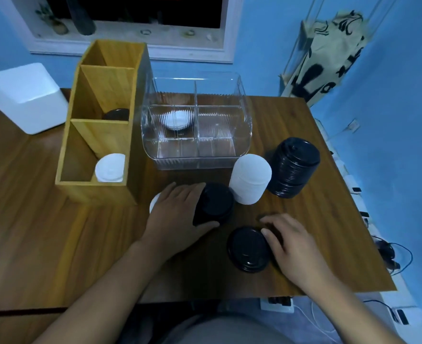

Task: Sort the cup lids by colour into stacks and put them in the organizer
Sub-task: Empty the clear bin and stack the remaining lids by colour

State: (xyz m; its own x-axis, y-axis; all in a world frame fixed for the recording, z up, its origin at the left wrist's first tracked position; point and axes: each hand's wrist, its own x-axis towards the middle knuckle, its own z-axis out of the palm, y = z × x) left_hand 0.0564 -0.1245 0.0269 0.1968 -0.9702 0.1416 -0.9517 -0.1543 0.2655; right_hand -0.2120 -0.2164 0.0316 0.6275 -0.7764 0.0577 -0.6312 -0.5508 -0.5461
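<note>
left hand (177, 212) grips the small black stack (213, 204), right hand (294, 244) touches a loose lid (248, 249), grip unclear; a nudge could topple the white stack (250, 180)

Table (43, 219): wood-grain, smooth, slight sheen.
Wooden organizer (100, 95): matt, smooth wood.
Clear organizer (195, 161): transparent ribbed glossy plastic.
Black lids (248, 249): glossy plastic.
White lid stack (250, 180): matt plastic.
Tote bag (329, 53): cloth.

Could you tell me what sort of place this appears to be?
Probably a room in a home, not a café: a wooden table by a blue painted wall, a hanging printed tote bag, and a power strip with cables below.
</note>
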